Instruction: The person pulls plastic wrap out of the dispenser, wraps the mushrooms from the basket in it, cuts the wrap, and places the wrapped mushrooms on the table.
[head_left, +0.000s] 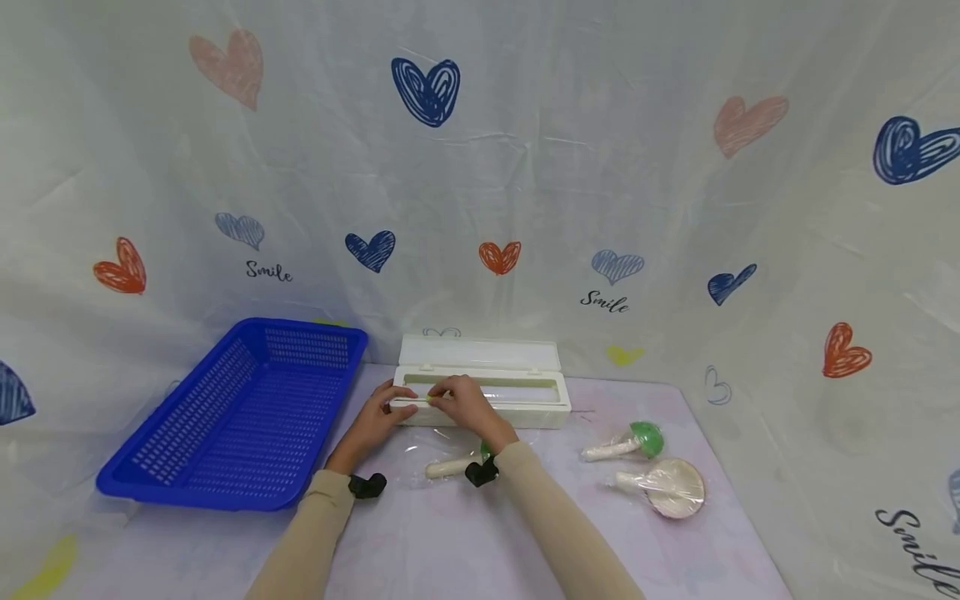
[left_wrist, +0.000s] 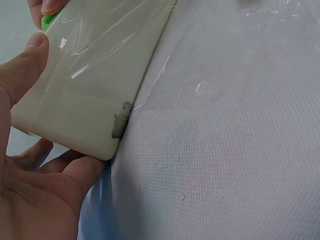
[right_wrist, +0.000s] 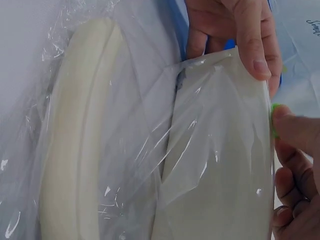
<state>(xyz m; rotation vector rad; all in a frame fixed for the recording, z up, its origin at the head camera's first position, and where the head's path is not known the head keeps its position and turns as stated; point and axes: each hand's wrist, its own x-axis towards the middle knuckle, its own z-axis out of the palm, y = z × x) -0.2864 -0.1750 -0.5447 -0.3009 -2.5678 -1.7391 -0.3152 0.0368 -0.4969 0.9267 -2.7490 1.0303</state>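
Note:
A white cling film dispenser (head_left: 525, 415) stands at the table's back with its lid raised and a roll inside. My left hand (head_left: 377, 414) holds its left end, thumb at the upper front edge, other fingers around the end. My right hand (head_left: 467, 406) pinches a small green slide cutter (right_wrist: 275, 121) on the front edge, close to the left thumb. Clear film (right_wrist: 200, 135) hangs over the dispenser's front and reaches a mushroom-shaped item (head_left: 447, 467) lying before it. Its pale stem (right_wrist: 75, 130) shows through the film; the right wrist partly hides its green cap in the head view.
A blue plastic basket (head_left: 217, 502) stands left of the dispenser. Two film-wrapped mushroom-shaped items lie to the right, one with a green cap (head_left: 647, 439), the other with a round cream cap (head_left: 677, 489). A heart-printed curtain (head_left: 525, 183) hangs behind the table.

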